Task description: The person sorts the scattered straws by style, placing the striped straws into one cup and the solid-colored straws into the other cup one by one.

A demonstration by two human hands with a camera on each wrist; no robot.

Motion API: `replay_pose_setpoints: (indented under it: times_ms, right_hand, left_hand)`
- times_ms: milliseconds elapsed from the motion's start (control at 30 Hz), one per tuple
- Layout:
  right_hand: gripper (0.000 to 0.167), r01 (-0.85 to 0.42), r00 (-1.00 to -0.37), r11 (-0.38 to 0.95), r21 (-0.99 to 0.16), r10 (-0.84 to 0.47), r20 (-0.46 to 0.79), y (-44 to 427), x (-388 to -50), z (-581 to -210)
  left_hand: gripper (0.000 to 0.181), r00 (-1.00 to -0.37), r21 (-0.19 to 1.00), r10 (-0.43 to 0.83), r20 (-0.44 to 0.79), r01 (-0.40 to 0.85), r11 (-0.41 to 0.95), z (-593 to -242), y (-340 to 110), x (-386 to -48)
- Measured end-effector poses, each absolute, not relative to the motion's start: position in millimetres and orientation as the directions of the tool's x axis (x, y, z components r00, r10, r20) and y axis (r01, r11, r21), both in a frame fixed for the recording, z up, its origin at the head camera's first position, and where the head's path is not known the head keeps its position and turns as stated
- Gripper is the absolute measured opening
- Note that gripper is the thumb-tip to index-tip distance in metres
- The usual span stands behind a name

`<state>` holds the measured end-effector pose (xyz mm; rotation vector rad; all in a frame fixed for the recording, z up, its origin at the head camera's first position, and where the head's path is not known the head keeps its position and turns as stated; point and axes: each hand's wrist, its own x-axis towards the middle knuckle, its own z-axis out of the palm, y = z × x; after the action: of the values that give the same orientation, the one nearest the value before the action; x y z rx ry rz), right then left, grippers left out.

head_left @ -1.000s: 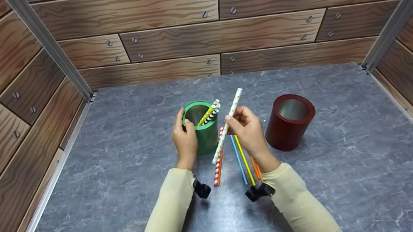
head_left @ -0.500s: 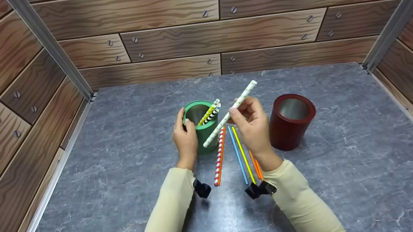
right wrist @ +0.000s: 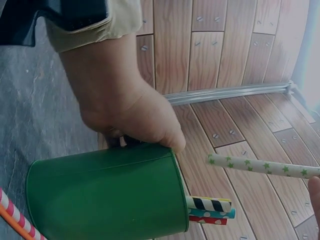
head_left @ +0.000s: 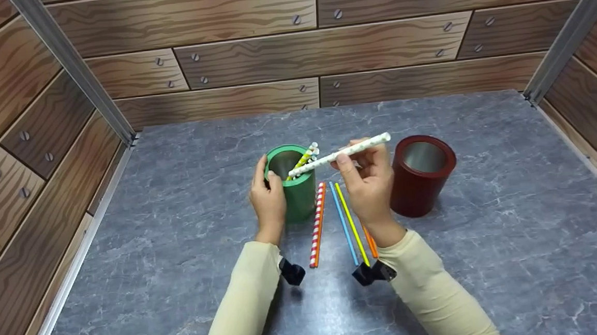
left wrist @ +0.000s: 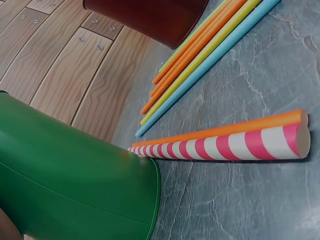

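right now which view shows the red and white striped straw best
Left wrist: the red and white striped straw lies close there, its stripes and near end plain. The head view shows it smaller; the right wrist view catches only a piece in the lower left corner.
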<state>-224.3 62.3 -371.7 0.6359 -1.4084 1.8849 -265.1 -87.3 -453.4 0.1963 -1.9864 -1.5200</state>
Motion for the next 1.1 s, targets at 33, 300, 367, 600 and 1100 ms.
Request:
replay_pose_setpoints:
  times_ms: [33, 300, 367, 600, 1100]
  right_hand:
    - [0.021, -0.771, -0.636, -0.156, -0.617, 0.231, 0.737, 62, -224, -373]
    - [0.019, -0.752, -0.658, -0.120, -0.648, 0.203, 0.725, 57, -225, -382]
    - [0.019, -0.744, -0.666, -0.104, -0.660, 0.194, 0.720, 56, -226, -384]
    - [0.017, -0.714, -0.692, -0.021, -0.700, 0.173, 0.701, 53, -228, -394]
    - [0.015, -0.598, -0.786, 0.134, -0.790, 0.099, 0.611, 46, -234, -406]
  left_hand:
    - [0.040, -0.793, 0.912, -0.473, 0.384, 0.246, 0.329, -453, -87, -265]
    - [0.040, -0.787, 0.912, -0.479, 0.389, 0.254, 0.323, -454, -88, -266]
    - [0.040, -0.787, 0.913, -0.480, 0.386, 0.253, 0.319, -454, -88, -266]
    - [0.041, -0.792, 0.916, -0.480, 0.376, 0.242, 0.319, -455, -87, -266]
    - [0.040, -0.791, 0.910, -0.472, 0.389, 0.252, 0.328, -455, -88, -266]
